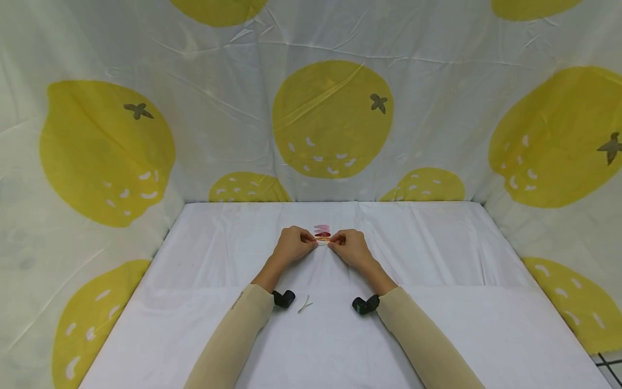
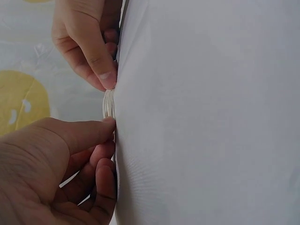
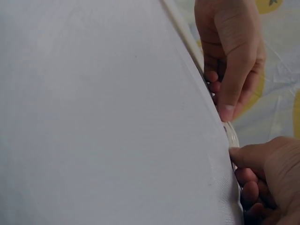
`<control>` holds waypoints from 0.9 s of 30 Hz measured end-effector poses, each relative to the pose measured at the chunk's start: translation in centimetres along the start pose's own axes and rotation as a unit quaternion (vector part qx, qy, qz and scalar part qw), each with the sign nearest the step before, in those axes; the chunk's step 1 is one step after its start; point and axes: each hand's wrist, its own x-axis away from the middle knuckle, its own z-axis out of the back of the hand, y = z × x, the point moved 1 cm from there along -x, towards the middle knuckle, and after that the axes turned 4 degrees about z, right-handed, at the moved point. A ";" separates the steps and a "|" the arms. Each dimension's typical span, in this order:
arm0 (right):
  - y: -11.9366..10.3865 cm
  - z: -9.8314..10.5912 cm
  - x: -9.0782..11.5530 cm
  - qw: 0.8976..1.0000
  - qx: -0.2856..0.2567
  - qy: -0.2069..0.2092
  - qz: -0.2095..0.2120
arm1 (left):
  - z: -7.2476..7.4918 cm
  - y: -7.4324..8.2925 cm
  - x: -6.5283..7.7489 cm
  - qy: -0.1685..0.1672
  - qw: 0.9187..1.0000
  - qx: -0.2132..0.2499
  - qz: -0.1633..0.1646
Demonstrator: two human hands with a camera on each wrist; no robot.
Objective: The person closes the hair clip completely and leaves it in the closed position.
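Observation:
Near the back of the table, my left hand (image 1: 294, 245) and right hand (image 1: 352, 247) face each other. Between them is a small bundle of thin white bands (image 1: 323, 243), pinched at its left end by the left thumb and fingers and at its right end by the right. In the left wrist view the bundle (image 2: 108, 103) bows slightly between the two thumbs, its strands side by side. Just beyond it lie an orange strip (image 1: 323, 238), a dark red one (image 1: 323, 234) and a pink zigzag strand (image 1: 322, 228).
A loose pale Y-shaped strand (image 1: 305, 304) lies on the white-covered table (image 1: 437, 324), nearer the front, between the forearms. Black wrist cameras (image 1: 284, 299) sit at both cuffs. A lemon-patterned cloth (image 1: 233, 119) walls the back and sides.

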 end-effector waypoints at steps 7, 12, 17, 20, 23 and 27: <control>0.1 0.1 0.0 1.000 0.000 -0.003 -0.006 | 0.3 0.2 0.0 -0.013 1.000 0.013 0.006; 0.1 0.1 0.0 1.000 -0.002 -0.006 -0.008 | 0.3 0.1 0.0 -0.017 1.000 0.019 0.012; 0.1 0.2 0.1 1.000 -0.004 -0.011 -0.014 | 0.3 -0.1 -0.1 -0.022 0.999 0.022 0.022; 0.1 0.3 0.2 1.000 -0.006 -0.015 -0.020 | 0.3 -0.1 0.0 -0.027 0.999 0.022 0.027; 0.2 0.4 0.3 0.999 -0.009 -0.022 -0.023 | 0.5 -0.1 0.1 -0.031 0.999 0.013 0.031; 0.3 1.0 0.7 0.999 -0.017 -0.031 -0.022 | 0.6 -0.1 0.5 -0.042 0.998 -0.005 0.036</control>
